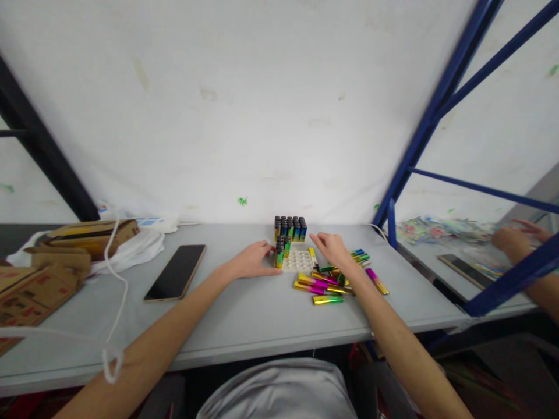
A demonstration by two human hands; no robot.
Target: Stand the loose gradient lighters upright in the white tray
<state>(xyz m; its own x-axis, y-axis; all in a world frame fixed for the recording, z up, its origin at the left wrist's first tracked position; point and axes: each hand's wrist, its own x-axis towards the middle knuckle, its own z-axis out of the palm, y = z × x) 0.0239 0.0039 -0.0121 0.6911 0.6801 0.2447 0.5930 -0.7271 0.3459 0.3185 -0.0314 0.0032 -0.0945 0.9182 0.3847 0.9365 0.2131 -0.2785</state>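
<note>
A white tray with round holes (299, 261) lies on the table between my hands. A few lighters with black tops and gold-green bodies (279, 256) stand upright at its left end. My left hand (254, 260) grips the tray's left end, thumb at the near corner and fingers beside the standing lighters. My right hand (332, 249) is over the tray's right side, fingers curled and closed; whatever is between the fingertips is hidden. Just below them is a yellow lighter (312, 255). Shiny lighters in yellow, pink and green (312, 283) lie loosely piled under my right wrist.
Behind the tray stands a block of upright lighters (290, 228). A phone (177, 272) lies left, near cardboard boxes (43, 285) and a white cable (124, 291). Blue shelf posts (410, 157) rise at right; beyond them another person's hand (510, 241) shows.
</note>
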